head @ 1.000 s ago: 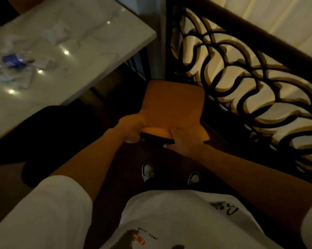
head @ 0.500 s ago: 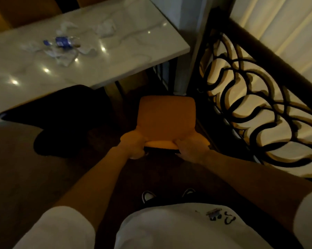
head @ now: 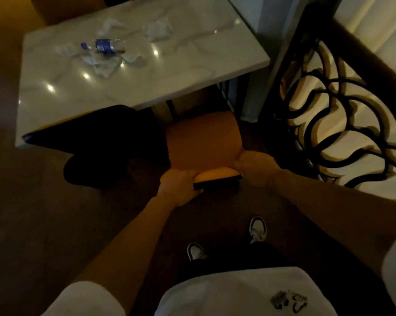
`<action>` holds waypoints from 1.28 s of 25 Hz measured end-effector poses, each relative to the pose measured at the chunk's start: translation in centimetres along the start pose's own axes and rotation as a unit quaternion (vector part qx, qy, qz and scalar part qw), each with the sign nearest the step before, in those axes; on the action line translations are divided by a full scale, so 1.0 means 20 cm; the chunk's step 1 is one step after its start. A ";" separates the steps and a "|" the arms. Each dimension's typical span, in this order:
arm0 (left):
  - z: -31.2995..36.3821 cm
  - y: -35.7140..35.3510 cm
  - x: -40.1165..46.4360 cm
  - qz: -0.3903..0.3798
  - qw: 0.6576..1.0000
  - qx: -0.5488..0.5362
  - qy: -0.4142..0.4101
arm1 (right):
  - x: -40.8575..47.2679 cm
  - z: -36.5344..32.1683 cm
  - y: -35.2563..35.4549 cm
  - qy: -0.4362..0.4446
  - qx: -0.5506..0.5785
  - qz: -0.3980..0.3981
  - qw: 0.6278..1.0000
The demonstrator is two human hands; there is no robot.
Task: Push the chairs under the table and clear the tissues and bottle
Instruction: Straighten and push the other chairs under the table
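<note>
Both hands held the top of the orange chair (head: pixel 202 142). The left hand (head: pixel 177 189) gripped the left end of the chair back, with its fingers curled round the dark edge. The right hand (head: pixel 255 165) gripped the right end, and its fingers were curled over the top too. Neither hand was flat or spread out.

The chair stood right in front of the person, with its seat facing the counter (head: pixel 192 74). The front of the seat was just at the counter's near edge, close to the right corner. Most of the seat was not yet under it. So the counter lay straight ahead of the hands, and the gap under it was in line with the seat. A push forward from both hands looked like the move that was needed. The curly dark railing (head: pixel 329 115) was close on the right side, so the chair could bump it if it swung that way.

A second, dark chair (head: pixel 101 142) stood to the left, partly under the counter.

The bottle (head: pixel 103 46) lay on its side on the far left part of the counter. White tissues (head: pixel 103 65) were crumpled around it, and one more tissue (head: pixel 157 30) lay further right. They were well apart from both hands, and the left hand was on their side.
</note>
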State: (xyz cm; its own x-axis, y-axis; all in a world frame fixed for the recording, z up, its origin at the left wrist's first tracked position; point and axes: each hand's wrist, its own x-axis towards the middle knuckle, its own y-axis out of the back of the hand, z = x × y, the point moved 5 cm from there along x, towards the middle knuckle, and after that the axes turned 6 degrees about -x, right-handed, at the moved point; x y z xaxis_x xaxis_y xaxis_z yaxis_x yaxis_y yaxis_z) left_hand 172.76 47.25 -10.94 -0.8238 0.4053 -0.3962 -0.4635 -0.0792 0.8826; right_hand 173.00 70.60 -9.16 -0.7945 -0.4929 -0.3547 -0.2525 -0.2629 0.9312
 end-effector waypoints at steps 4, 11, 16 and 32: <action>0.18 0.05 0.10 0.053 0.997 -0.021 0.047 | 0.03 0.24 0.01 0.030 -0.005 0.006 1.000; 0.49 0.09 0.10 0.075 0.978 -0.036 0.190 | 0.00 0.48 0.03 0.031 0.062 0.003 0.998; 0.44 0.09 0.10 0.041 0.965 -0.140 0.219 | -0.04 0.51 0.05 -0.006 0.051 -0.060 0.997; 0.34 0.20 0.31 0.031 0.963 -0.151 0.220 | 0.23 0.60 0.03 -0.083 -0.013 -0.016 0.996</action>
State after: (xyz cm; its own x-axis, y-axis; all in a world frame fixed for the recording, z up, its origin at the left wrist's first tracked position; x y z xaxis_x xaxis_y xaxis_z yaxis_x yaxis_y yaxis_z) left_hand 168.09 55.60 -8.13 -0.8810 -0.0282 -0.4722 -0.4275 -0.3800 0.8203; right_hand 162.64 78.13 -9.20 -0.8673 -0.3402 -0.3634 -0.2664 -0.2994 0.9162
